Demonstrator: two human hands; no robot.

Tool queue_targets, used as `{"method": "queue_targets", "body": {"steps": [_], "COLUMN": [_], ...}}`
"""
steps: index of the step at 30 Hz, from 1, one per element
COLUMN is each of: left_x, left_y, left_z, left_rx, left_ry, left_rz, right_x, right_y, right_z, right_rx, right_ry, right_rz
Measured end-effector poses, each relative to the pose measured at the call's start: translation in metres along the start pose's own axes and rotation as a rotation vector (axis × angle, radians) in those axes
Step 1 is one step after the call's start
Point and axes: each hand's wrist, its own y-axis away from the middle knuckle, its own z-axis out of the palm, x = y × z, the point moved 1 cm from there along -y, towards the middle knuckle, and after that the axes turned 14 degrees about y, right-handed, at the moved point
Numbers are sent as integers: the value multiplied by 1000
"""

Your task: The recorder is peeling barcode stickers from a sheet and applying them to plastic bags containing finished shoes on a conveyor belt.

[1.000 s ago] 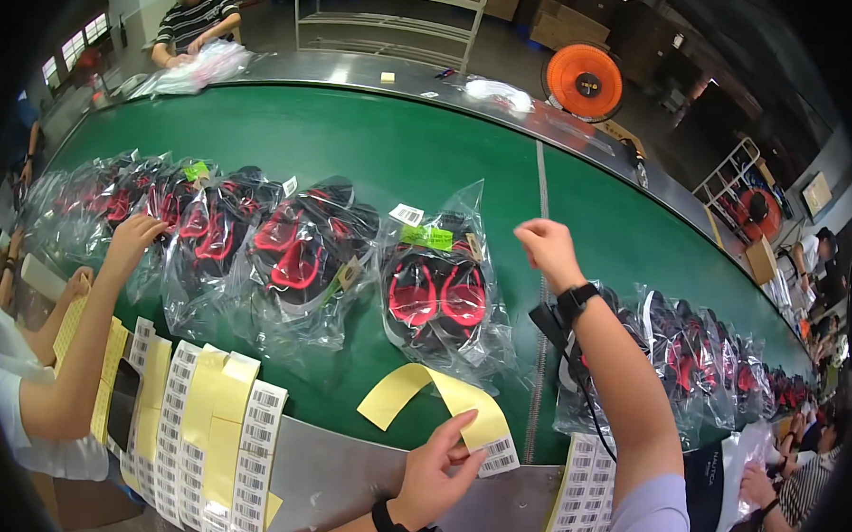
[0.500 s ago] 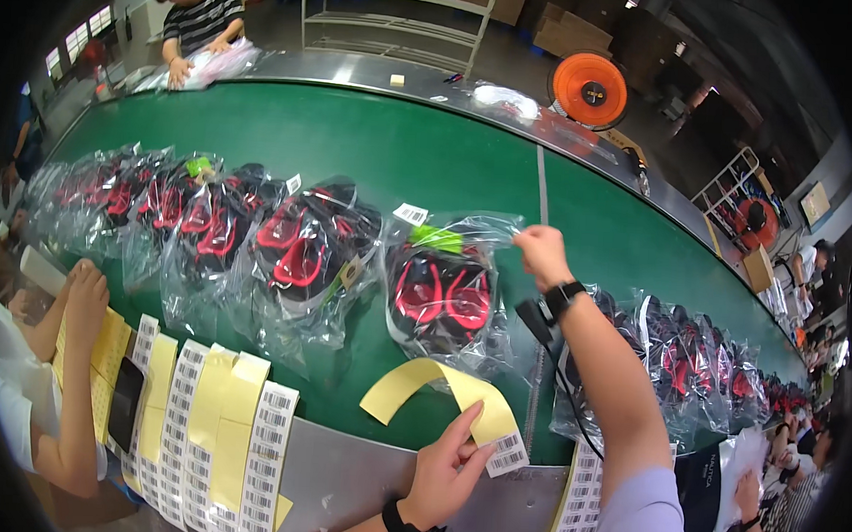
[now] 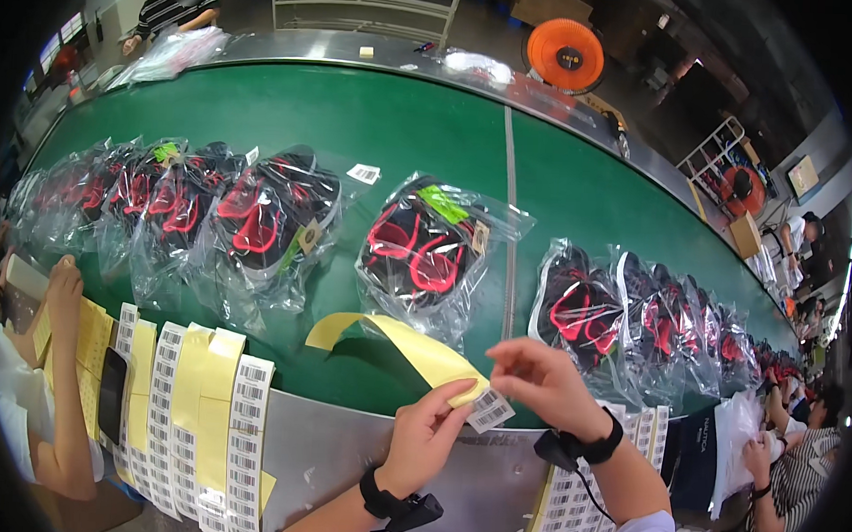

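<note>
Left grip [image 3: 423, 442] pinches our label strip [image 3: 413, 346]; right grip [image 3: 554, 390] (hold unclear) has left the bagged shoes [image 3: 418, 242], shifting work stripward.

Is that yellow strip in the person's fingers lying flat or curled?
Curled: the left hand pinches one end of the yellow strip, and the rest bows in an arc over the green belt.

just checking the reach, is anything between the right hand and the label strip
Nothing visible: the right hand is close by the barcoded end of the label strip, which the left hand pinches just beside that end. Whether the right hand touches it is unclear.
</note>
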Motion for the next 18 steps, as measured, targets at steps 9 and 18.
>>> {"method": "queue_targets", "body": {"steps": [9,18], "left_x": [-4,-6], "left_y": [3,2], "left_z": [26,30], "left_rx": [-219,-301], "left_ry": [4,-68], "left_rz": [-235,-299], "right_x": [18,26], "right_y": [86,100], "right_z": [36,29], "right_rx": [436,399], "right_ry": [-240,-263], "right_rz": [187,255]}}
